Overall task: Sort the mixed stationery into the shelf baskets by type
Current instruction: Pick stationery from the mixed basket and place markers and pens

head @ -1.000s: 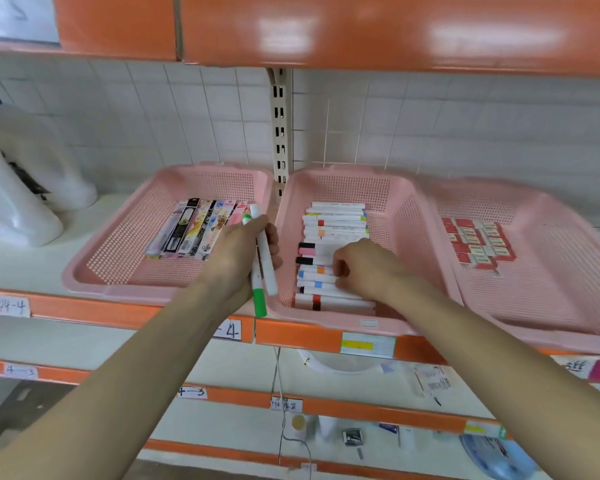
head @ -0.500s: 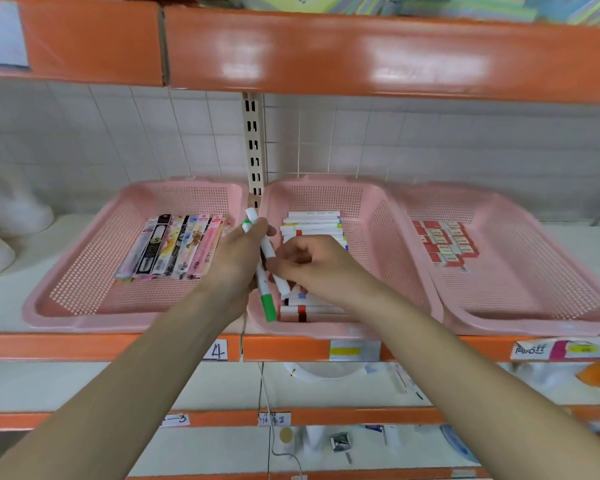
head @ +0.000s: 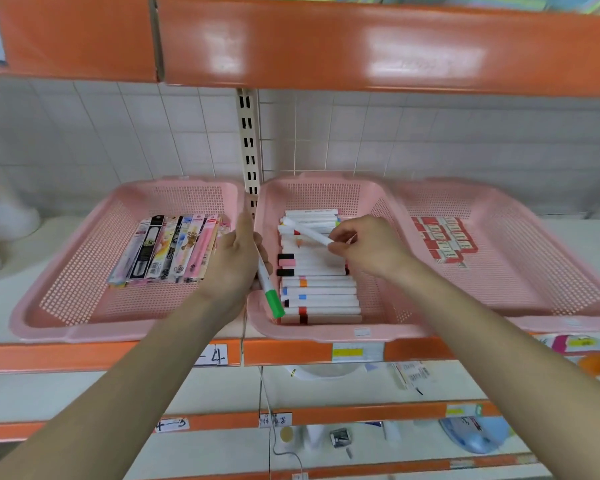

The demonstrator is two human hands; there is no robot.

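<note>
Three pink mesh baskets stand side by side on the shelf. The left basket [head: 70, 271] holds several packaged pens [head: 168, 252]. Stacked in the middle basket [head: 383, 216] are several white markers [head: 321, 291] with coloured bands. Small red-and-white packs [head: 444, 239] lie in the right basket [head: 541, 265]. My left hand [head: 234, 263] grips a white marker with a green cap [head: 269, 289] between the left and middle baskets. My right hand [head: 366, 245] pinches a white marker [head: 307, 231] just above the marker stack.
An orange shelf front [head: 361, 43] hangs overhead. A slotted upright post [head: 248, 147] rises behind the baskets. White jugs [head: 4, 220] stand at the far left. Lower shelves hold small items and a blue object [head: 471, 436].
My right hand took one white marker from my left hand and carried it right, over the middle basket. My left hand keeps the green-capped marker.
</note>
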